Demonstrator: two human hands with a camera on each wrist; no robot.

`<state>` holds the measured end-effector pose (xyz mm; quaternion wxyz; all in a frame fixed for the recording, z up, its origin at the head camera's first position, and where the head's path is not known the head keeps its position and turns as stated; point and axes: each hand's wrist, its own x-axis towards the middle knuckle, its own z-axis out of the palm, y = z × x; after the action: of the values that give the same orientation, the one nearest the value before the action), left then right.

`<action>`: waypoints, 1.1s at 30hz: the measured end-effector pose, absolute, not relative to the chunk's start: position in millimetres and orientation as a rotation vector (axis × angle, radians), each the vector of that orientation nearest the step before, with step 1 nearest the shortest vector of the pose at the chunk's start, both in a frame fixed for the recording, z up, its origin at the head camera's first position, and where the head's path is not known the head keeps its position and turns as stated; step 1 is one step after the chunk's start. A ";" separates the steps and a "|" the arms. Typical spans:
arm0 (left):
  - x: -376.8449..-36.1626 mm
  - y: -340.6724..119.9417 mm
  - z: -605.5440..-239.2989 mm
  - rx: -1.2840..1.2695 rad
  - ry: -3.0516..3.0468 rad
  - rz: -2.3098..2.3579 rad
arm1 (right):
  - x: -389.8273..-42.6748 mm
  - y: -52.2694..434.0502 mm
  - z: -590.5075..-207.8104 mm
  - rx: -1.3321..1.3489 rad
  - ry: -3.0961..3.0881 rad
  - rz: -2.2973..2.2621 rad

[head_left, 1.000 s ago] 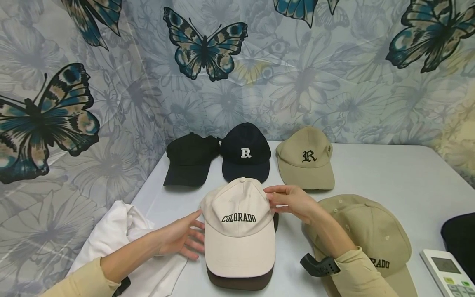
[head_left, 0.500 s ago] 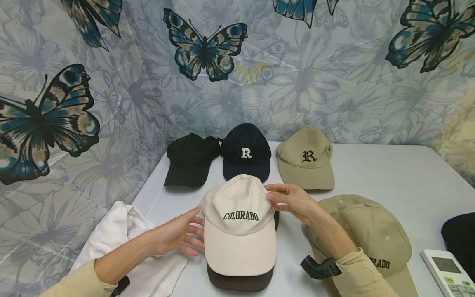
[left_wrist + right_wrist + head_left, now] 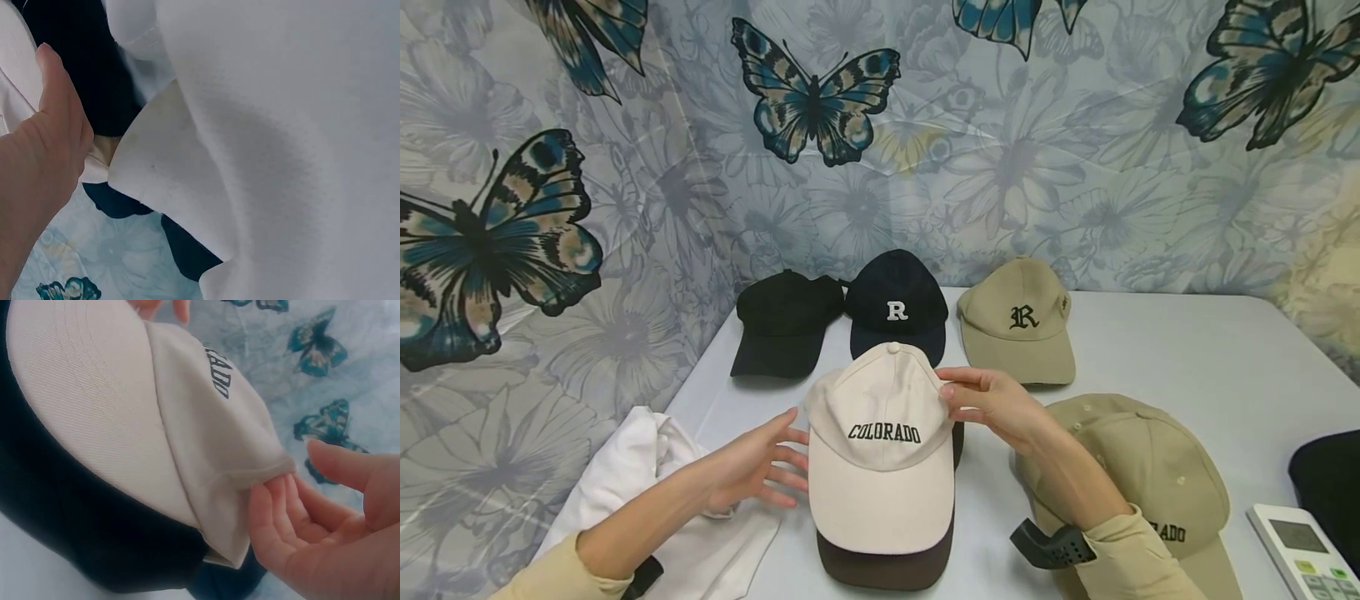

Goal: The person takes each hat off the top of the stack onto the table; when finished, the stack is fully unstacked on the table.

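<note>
A cream cap lettered COLORADO (image 3: 880, 433) lies on top of a brown cap (image 3: 883, 568) at the table's front centre. My right hand (image 3: 951, 400) holds the cream cap's right side, thumb on top and fingers under the edge; the right wrist view shows that cap (image 3: 156, 419) with its edge resting on my fingertips (image 3: 272, 497). My left hand (image 3: 786, 462) hovers with spread fingers just beside the cap's left side and holds nothing. The left wrist view shows only my thumb (image 3: 59, 100) against white cloth (image 3: 269, 137).
Along the back stand a black cap (image 3: 782, 321), a navy R cap (image 3: 897, 308) and a tan R cap (image 3: 1017, 321). A tan cap (image 3: 1138, 475) lies at my right forearm. White cloth (image 3: 647, 492) is front left; a remote (image 3: 1300, 554) and a dark item (image 3: 1330, 483) are front right.
The cream cap's crown has risen and shifted back with my right hand, baring more of the brown brim. My left hand has drawn slightly away from the cap.
</note>
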<state>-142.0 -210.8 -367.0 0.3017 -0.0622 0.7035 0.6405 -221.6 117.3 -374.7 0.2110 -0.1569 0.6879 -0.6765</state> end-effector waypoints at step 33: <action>-132.5 -208.4 -321.0 -0.031 1.737 1.902 | -218.6 132.9 -354.3 -0.506 1.759 -2.021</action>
<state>-132.5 -208.4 -321.0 0.2792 -0.0115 0.6476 0.7089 -218.6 132.9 -354.3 0.2060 -0.1817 0.6311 -0.7254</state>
